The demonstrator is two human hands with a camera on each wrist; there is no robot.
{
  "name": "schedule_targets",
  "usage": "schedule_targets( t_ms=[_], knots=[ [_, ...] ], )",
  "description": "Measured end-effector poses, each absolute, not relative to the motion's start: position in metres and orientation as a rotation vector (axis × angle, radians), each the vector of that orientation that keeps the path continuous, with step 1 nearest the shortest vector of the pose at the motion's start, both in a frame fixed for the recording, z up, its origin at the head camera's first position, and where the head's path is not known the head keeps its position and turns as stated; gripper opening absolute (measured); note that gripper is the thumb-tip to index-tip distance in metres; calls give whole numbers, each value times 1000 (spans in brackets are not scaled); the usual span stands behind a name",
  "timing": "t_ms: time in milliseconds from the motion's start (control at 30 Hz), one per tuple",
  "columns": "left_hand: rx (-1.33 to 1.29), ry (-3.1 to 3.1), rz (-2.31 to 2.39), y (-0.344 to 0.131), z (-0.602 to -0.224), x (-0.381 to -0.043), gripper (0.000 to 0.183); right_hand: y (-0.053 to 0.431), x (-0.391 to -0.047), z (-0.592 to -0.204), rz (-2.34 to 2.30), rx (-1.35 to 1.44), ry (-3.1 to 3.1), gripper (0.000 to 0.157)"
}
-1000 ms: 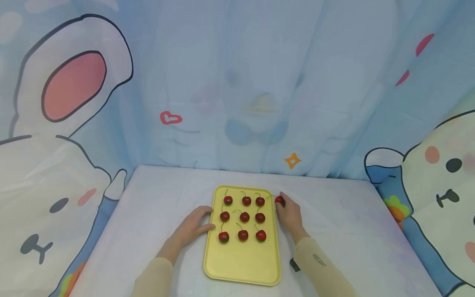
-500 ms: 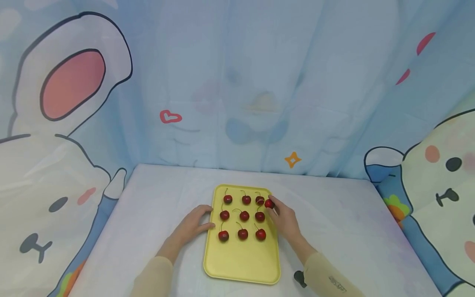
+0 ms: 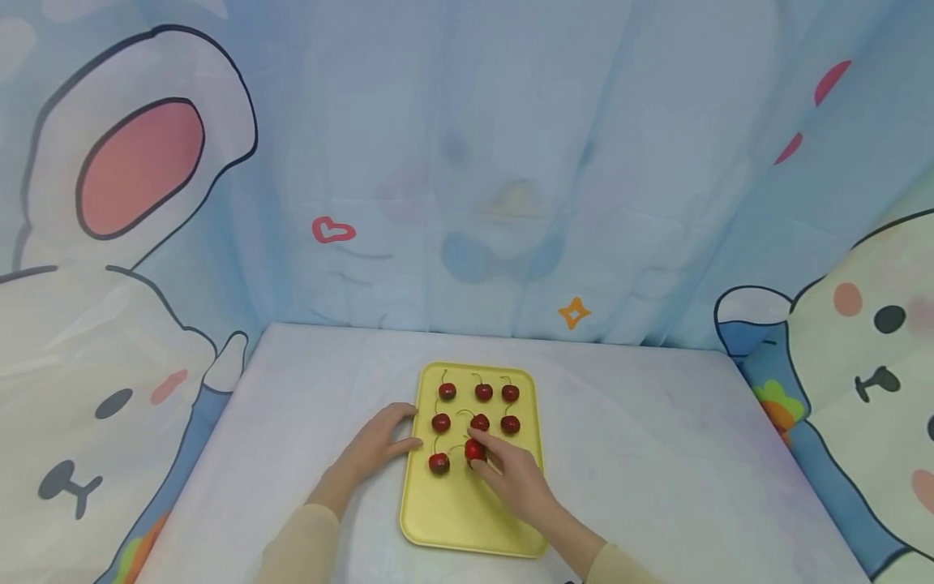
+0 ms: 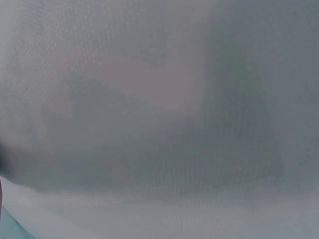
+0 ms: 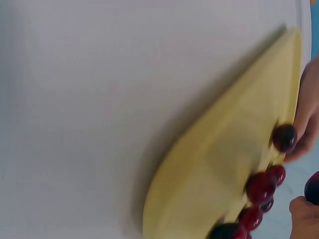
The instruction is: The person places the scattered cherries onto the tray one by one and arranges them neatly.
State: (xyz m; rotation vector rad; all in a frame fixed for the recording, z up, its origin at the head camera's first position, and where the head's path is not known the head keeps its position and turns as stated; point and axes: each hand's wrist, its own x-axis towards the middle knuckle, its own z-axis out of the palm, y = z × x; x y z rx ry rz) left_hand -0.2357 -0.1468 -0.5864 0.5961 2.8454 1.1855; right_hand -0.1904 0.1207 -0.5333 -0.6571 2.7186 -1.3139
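A yellow tray [image 3: 467,519] bears rows of dark red cherries [image 3: 484,392] with thin stems. Over its lower middle, my right hand [image 3: 516,480] pinches a cherry [image 3: 475,449] between thumb and fingers; part of the bottom row is hidden behind that hand. The held cherry [image 5: 313,189] also appears at the right edge of the right wrist view, above the thumb. My left hand [image 3: 370,442] rests its thumb and fingers against the tray's left rim. Only blurred pale fabric fills most of the left wrist view.
A white cloth [image 3: 657,454] covers the table under the tray. Behind it hangs a blue curtain [image 3: 496,162] printed with cartoon animals. A small dark thing peeks out by the right sleeve [image 3: 616,565], too little of it to tell.
My right hand, with the cherry, has moved left and toward the front, from beyond the tray's right rim to above its lower middle. The left hand has stayed put.
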Motion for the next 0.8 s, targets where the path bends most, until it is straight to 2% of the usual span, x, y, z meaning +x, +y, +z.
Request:
schedule_targets(
  t_ms=[400,800],
  knots=[
    [570,2835,1186,-146,-584,-235,54,95,-162,-547,-1099,-766,2523,39],
    [576,2832,1198,-147,-586,-236,54,78,-159,-558,-929,-921,2558,38]
  ],
)
